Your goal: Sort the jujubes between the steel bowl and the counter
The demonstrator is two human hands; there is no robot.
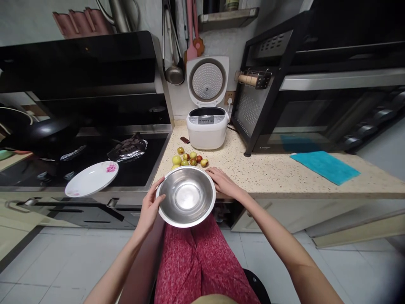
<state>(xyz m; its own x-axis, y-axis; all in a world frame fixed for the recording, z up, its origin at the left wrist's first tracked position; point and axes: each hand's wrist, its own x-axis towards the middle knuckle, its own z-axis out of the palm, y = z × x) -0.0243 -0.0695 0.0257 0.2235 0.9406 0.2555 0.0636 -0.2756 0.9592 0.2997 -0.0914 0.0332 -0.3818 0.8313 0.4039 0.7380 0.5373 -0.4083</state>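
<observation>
An empty stainless steel bowl (187,196) is tilted towards me at the counter's front edge, above my lap. My left hand (151,204) grips its left rim, thumb over the inside and fingers on the outer side. At the upper right rim, my right hand (221,181) is closed against the bowl, its fingertips partly behind the rim. Just beyond the bowl lies a loose cluster of green and reddish-brown jujubes (193,161) on the speckled counter; the rim hides some of the nearest ones.
Behind the jujubes stands a white rice cooker (207,131) with its lid raised. A white plate (91,179) overhangs the stove's front edge on the left. To the right are a black oven (310,114) and a turquoise cloth (325,166) on the counter (262,177).
</observation>
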